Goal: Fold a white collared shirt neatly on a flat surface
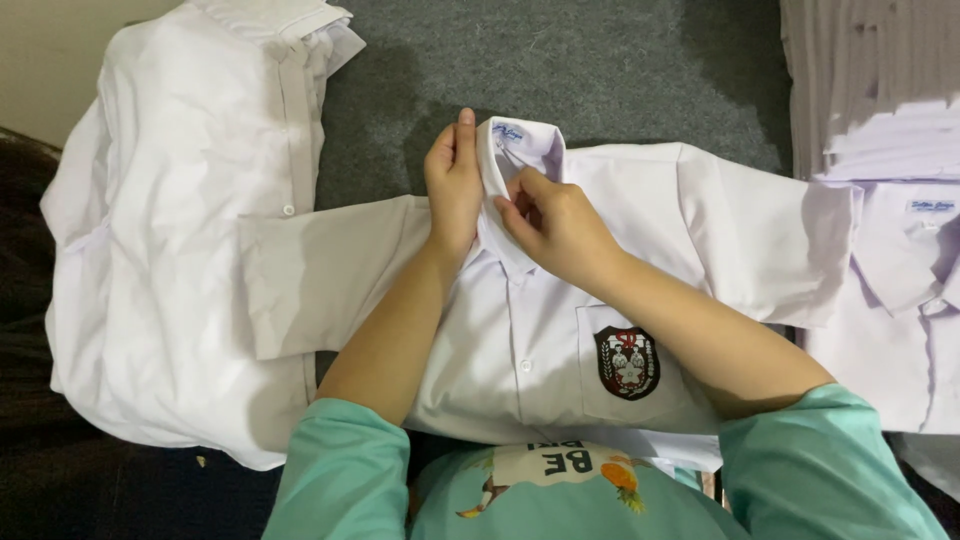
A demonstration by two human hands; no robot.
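A white short-sleeved shirt (640, 210) lies face up on a grey carpet, its buttons closed and a dark crest badge (627, 362) on the chest pocket. My left hand (452, 185) grips the left side of the collar (520, 145) near the top. My right hand (550, 225) pinches the collar's front just below it, fingers curled on the fabric. Both forearms reach across the shirt's chest. My teal sleeves show at the bottom.
A heap of white shirts (190, 230) lies at the left. Folded white shirts (900, 290) are stacked at the right, with more fabric behind them. Grey carpet (600, 70) lies beyond the collar. A dark surface (40, 470) is at the lower left.
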